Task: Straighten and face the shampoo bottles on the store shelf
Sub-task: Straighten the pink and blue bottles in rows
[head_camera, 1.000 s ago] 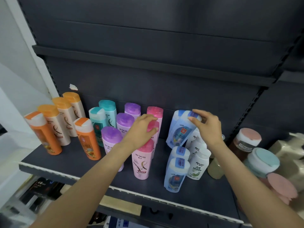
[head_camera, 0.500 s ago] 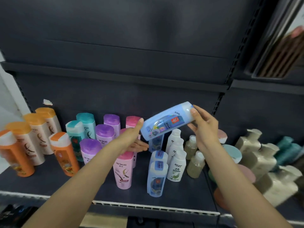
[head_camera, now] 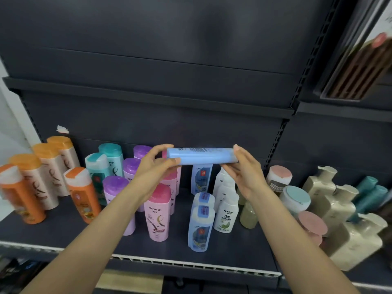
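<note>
Both hands (head_camera: pixel 154 168) (head_camera: pixel 244 172) hold a blue bottle (head_camera: pixel 201 155) level above the shelf (head_camera: pixel 244 251).

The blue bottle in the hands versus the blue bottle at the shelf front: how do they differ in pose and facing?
The held blue bottle lies horizontal in the air, gripped at its ends by the left hand and right hand; the front blue bottle stands upright on the shelf, untouched. The held blue bottle shows small print, the front blue bottle its picture label. Both are light blue.

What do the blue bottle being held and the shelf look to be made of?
Blue bottle: probably plastic, smooth with a slight sheen and a printed label strip. Shelf: likely painted metal, matte dark grey, with slotted uprights and a perforated pale front strip.
</note>
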